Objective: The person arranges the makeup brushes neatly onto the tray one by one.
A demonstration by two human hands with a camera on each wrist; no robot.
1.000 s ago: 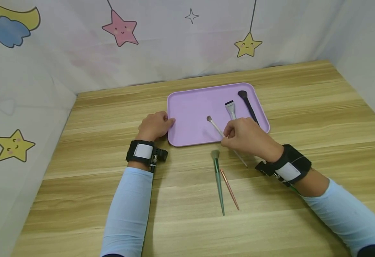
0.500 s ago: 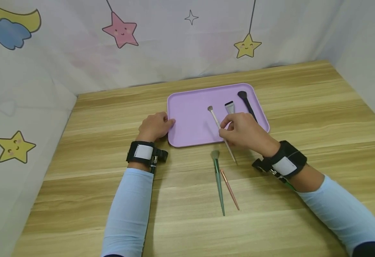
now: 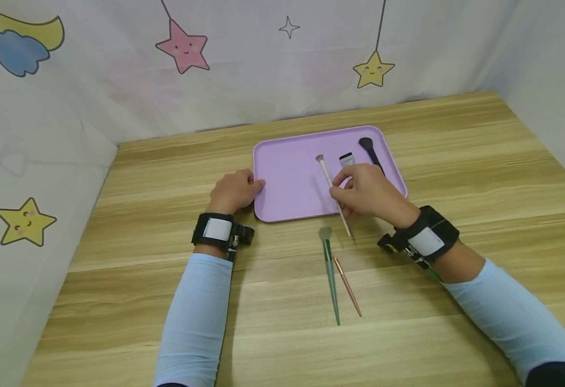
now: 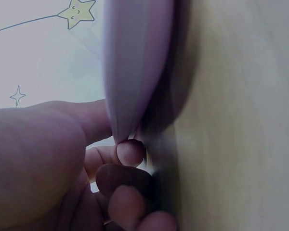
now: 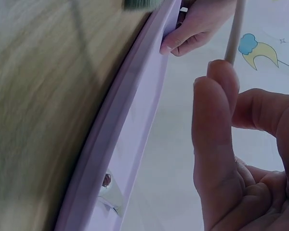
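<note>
My right hand pinches a slim white makeup brush by its handle between thumb and fingertips. That brush is held over the near edge of the purple tray, its bristles pointing away. In the right wrist view the handle rises from the fingertips, apart from the tray. At the tray's left edge my left hand grips the rim, thumb on top; the left wrist view shows curled fingers by the tray's edge. Inside the tray lie a black brush and a flat-headed silver brush, both partly hidden by my right hand.
On the wooden table, nearer to me than the tray, lie a green makeup brush and a thin rose-gold brush. A white cloth backdrop with printed stars hangs behind the table.
My right hand has moved forward and slightly left with the white makeup brush, whose bristle end is now farther over the tray. The left hand has stayed on the tray's rim.
</note>
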